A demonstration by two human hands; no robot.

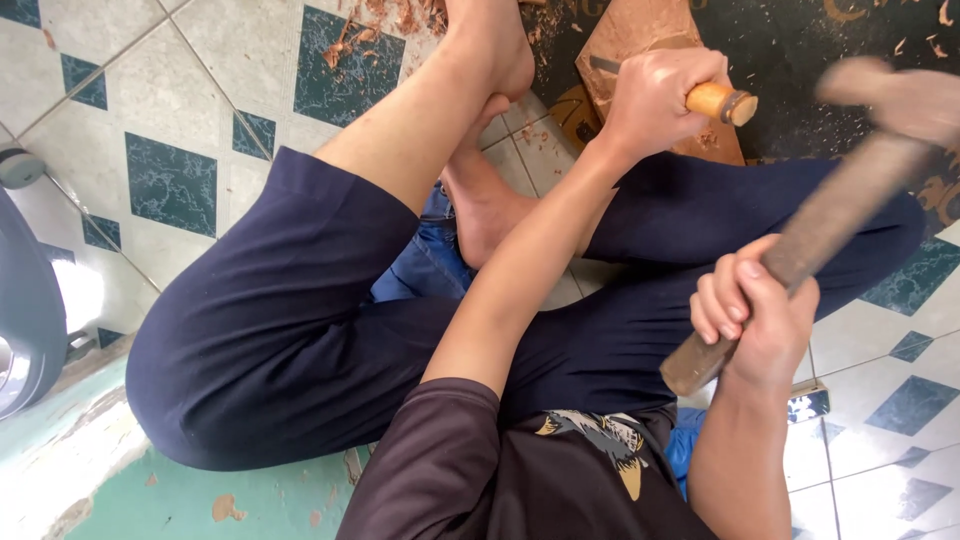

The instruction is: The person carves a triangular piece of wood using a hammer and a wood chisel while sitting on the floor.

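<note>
Person sat cross-legged on a tiled floor, white tiles with dark teal diamond insets, seen from the head camera looking straight down. Left hand was clenched around a chisel, its pale wooden handle sticking out to the right of the fist; the metal shank showed only as a thin dark strip to the left of the fingers. The chisel was set against a wooden board, reddish-brown, lying on the floor just past the crossed legs and partly hidden by the hand. Right hand gripped the lower end of a wooden mallet, fingers wrapped tight round the dark worn shaft; the mallet head was raised near the chisel's butt and blurred, so contact could not be told. Bare foot rested beside the board's left edge, near a scatter of wood shavings on the tiles. Navy trousers filled the middle of the view and covered much of the floor. A blue denim cloth lay under the legs. A grey plastic chair stood at the left edge, well apart from the hands.
</note>
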